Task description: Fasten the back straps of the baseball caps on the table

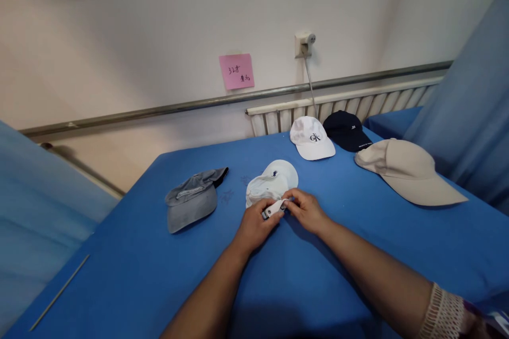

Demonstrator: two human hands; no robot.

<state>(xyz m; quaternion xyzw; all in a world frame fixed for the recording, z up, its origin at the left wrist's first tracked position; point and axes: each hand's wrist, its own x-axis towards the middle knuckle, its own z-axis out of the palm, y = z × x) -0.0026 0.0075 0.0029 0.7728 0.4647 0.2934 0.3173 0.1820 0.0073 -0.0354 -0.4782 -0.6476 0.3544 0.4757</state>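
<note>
Pinching the strap [274, 208] of the pale cap [270, 185], the left hand [256, 224] and the right hand [307, 212] are both closed on it, close together at the cap's near side. The pale cap is around the middle of the blue table [131, 270]. The grey cap [193, 201] lies to its left; toward the far right, the white cap [310, 137] sits just beside the dark cap [345, 130], with the beige cap [409, 167] nearer and farther right. A thin rod [59, 293] lies near left.
</note>
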